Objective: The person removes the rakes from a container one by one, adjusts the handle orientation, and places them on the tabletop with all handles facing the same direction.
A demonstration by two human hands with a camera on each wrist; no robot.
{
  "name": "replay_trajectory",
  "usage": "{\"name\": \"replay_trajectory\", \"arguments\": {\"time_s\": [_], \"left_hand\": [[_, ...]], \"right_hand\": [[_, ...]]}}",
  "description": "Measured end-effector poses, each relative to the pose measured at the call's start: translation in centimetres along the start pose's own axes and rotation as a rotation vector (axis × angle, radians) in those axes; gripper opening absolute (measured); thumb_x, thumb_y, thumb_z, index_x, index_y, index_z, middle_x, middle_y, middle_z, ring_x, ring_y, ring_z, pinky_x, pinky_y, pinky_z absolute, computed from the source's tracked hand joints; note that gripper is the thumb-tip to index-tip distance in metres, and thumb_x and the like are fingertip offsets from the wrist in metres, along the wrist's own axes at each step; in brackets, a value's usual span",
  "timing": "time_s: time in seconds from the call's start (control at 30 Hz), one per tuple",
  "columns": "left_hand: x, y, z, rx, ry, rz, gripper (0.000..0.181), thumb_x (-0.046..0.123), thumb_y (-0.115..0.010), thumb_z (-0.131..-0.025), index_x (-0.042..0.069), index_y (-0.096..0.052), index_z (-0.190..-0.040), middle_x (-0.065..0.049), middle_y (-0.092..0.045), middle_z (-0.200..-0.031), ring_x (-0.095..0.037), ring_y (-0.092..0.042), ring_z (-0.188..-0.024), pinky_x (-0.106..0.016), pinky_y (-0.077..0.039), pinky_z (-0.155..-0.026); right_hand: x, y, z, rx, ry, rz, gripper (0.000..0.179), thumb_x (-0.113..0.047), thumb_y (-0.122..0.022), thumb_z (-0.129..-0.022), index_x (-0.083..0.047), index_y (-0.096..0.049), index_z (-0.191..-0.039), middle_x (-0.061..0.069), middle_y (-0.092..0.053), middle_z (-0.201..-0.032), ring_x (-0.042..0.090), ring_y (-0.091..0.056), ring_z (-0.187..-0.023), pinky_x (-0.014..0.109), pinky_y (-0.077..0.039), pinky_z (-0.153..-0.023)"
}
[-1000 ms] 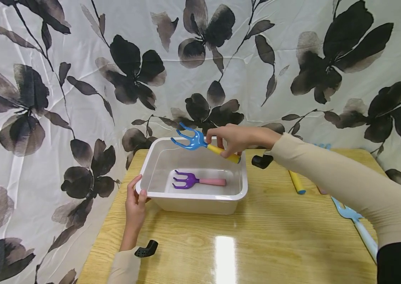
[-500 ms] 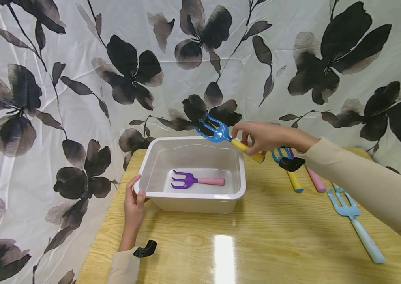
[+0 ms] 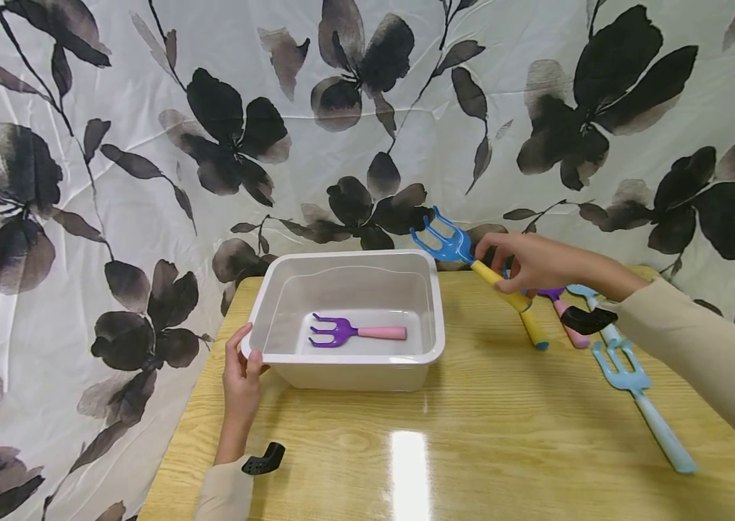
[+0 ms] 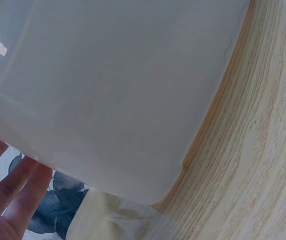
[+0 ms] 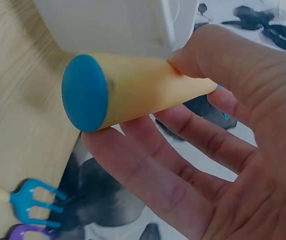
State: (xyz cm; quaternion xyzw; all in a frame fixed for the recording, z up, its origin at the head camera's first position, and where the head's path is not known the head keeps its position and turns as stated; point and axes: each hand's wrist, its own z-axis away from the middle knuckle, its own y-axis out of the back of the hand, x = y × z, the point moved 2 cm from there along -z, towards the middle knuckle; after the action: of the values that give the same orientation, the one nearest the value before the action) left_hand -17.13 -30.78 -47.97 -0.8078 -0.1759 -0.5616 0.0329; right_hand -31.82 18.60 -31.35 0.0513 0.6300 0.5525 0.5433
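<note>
My right hand (image 3: 527, 260) pinches the yellow handle of a blue garden hand fork (image 3: 451, 247), held in the air right of the white plastic tub (image 3: 351, 375). Its tines point up and left. In the right wrist view, thumb and fingers lie along the yellow handle (image 5: 138, 82), whose blue end cap faces the camera. A purple hand fork with a pink handle (image 3: 380, 333) lies inside the tub, tines to the left. My left hand (image 3: 241, 387) grips the tub's front left corner at the rim; the left wrist view shows fingers (image 4: 20, 195) against its wall.
More hand forks lie on the wooden table (image 3: 504, 434) at the right: one yellow-handled (image 3: 534, 333), one purple and pink (image 3: 572, 334), and two light blue, the nearer fork (image 3: 663, 430) largest. A flowered cloth (image 3: 472, 159) hangs behind and to the left.
My right hand has carried the blue fork rightward, from over the tub to beyond its right rim. The forks on the right have come into fuller view. My left hand keeps its grip.
</note>
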Motion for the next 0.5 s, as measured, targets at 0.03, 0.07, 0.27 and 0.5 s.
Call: {"name": "replay_trajectory", "arguments": {"time_s": [0.03, 0.07, 0.27, 0.5], "left_hand": [[0.0, 0.0, 0.0, 0.0, -0.002, 0.002, 0.049, 0.005, -0.046, -0.106, 0.01, -0.04, -0.154, -0.012, -0.048, -0.148, -0.011, -0.061, -0.113, -0.02, -0.058, -0.084], [0.0, 0.0, 0.0, -0.001, -0.004, 0.003, 0.049, 0.005, -0.046, -0.105, 0.01, -0.04, -0.154, -0.013, -0.049, -0.148, -0.01, -0.061, -0.113, -0.019, -0.057, -0.083], [0.2, 0.1, 0.0, -0.001, -0.021, 0.009, 0.048, 0.006, -0.046, -0.105, 0.009, -0.04, -0.153, -0.02, -0.048, -0.147, -0.008, -0.061, -0.112, -0.019, -0.057, -0.083], [0.2, 0.3, 0.1, -0.01, -0.019, 0.013, 0.048, 0.008, -0.045, -0.105, 0.008, -0.038, -0.153, -0.021, -0.046, -0.149, -0.008, -0.06, -0.114, -0.021, -0.057, -0.085]], "right_hand": [[0.4, -0.1, 0.5, 0.008, -0.006, -0.006, 0.05, -0.006, -0.075, -0.089, -0.01, -0.049, -0.133, 0.011, -0.065, -0.101, 0.021, -0.066, -0.065, 0.038, -0.059, -0.053], [0.8, -0.2, 0.9, 0.013, -0.015, -0.013, 0.051, -0.006, -0.074, -0.089, -0.01, -0.048, -0.133, 0.011, -0.065, -0.101, 0.021, -0.066, -0.065, 0.037, -0.058, -0.052], [3.5, -1.0, 3.7, 0.05, -0.074, -0.093, 0.053, -0.006, -0.077, -0.089, -0.01, -0.047, -0.133, 0.013, -0.065, -0.105, 0.022, -0.068, -0.071, 0.037, -0.06, -0.054], [6.1, -2.6, 7.1, 0.092, -0.12, -0.185, 0.054, -0.006, -0.076, -0.09, -0.01, -0.047, -0.135, 0.016, -0.061, -0.105, 0.025, -0.067, -0.07, 0.041, -0.06, -0.051]]}}
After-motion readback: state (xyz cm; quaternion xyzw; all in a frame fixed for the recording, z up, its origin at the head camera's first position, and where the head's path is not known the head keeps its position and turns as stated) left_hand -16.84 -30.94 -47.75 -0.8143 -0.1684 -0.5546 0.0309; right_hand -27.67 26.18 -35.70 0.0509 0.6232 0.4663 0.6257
